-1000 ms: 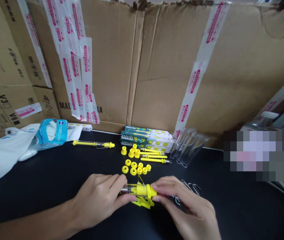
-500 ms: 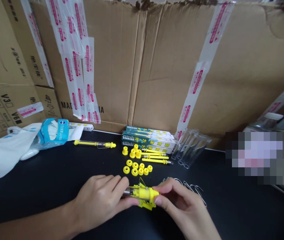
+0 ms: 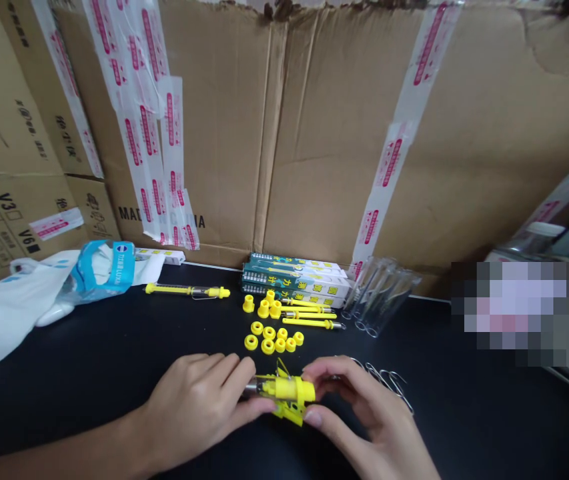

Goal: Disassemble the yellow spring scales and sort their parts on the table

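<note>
My left hand and my right hand both grip a small yellow tube-shaped part low over the black table. The left fingers pinch its clear, metal-tipped left end. The right thumb and fingers close round its yellow cap end. Just beyond lie several yellow rings, yellow caps and yellow rods. Bent wire hooks lie beside my right hand.
Green and yellow boxes and clear plastic tubes lie at the back. One assembled yellow tube rests to the left, near a white bag with a blue packet. Taped cardboard boxes wall the table.
My right hand's fingers have shifted on the cap end, the thumb now under the part. The part stays in about the same place between both hands.
</note>
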`<state>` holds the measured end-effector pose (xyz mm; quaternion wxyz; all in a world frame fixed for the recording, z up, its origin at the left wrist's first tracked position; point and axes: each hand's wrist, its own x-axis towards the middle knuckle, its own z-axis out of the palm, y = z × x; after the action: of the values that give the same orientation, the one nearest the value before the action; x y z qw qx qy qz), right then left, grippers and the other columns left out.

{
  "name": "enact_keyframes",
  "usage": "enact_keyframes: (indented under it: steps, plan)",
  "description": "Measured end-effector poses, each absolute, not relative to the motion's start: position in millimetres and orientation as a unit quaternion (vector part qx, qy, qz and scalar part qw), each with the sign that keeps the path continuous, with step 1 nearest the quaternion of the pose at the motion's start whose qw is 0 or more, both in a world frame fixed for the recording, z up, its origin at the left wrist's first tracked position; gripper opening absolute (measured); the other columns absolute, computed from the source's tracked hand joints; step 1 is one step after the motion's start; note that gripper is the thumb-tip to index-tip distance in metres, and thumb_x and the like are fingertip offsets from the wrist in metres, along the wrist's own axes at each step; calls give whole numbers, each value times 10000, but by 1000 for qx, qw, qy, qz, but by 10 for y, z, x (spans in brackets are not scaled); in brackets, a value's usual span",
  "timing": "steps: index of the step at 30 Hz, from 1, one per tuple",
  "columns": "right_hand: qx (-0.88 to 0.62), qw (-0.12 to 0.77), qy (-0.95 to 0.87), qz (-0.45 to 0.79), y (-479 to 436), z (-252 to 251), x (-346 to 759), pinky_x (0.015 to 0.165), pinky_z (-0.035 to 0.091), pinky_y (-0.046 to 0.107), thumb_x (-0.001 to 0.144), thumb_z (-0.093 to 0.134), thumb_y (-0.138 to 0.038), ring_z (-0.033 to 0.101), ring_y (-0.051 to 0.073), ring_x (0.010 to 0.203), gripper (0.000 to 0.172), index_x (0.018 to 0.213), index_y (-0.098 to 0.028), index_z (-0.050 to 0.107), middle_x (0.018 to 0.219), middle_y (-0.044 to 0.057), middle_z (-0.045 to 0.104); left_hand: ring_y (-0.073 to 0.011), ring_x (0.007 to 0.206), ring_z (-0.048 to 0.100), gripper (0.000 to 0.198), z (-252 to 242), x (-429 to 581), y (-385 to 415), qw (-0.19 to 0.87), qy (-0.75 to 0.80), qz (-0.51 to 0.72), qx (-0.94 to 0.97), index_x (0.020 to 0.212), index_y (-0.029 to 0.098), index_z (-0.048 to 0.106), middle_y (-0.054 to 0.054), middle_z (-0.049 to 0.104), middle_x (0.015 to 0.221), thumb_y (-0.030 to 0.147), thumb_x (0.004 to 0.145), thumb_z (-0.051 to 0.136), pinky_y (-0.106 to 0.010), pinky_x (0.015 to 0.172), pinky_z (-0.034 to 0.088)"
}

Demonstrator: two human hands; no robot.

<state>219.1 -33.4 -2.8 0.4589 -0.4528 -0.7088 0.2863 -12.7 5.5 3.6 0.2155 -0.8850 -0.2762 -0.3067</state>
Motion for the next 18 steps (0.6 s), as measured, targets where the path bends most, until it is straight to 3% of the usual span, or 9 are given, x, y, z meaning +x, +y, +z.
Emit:
enact_keyframes:
  steps: [4, 7, 12, 18]
  plan:
    - [-468, 409, -702, 347, -324, -85, 2202, 631, 579, 200, 940, 576, -348, 710, 146, 682, 136, 907, -236, 646, 801, -4, 732, -143, 415, 535, 381, 79, -115, 27, 242, -253, -304, -886, 728, 193, 517, 43, 523, 530, 422, 1015, 418, -301, 397, 367]
    - [-474, 410, -713, 315, -342, -91, 2221, 566, 562, 185, 934, 596, -353, 698, 138, 626, 154, 851, -233, 645, 747, -13, 726, -147, 418, 535, 378, 89, -110, 17, 250, -246, -302, -886, 736, 189, 521, 37, 528, 534, 418, 1016, 414, -304, 396, 366]
    - [-387, 479, -770, 170, -374, -26, 2222, 692, 559, 198, 875, 698, -203, 698, 134, 738, 90, 851, -232, 617, 828, -19, 718, -148, 411, 528, 374, 89, -97, 40, 244, -243, -310, -886, 755, 190, 520, 37, 526, 536, 413, 1024, 388, -304, 396, 368]
    - [-352, 494, -781, 149, -368, 10, 2201, 754, 547, 234, 891, 618, -56, 675, 135, 828, 189, 798, -219, 604, 919, 5, 686, -140, 424, 553, 368, 75, -104, 55, 232, -251, -311, -887, 767, 190, 509, 35, 545, 554, 407, 1032, 374, -291, 405, 381]
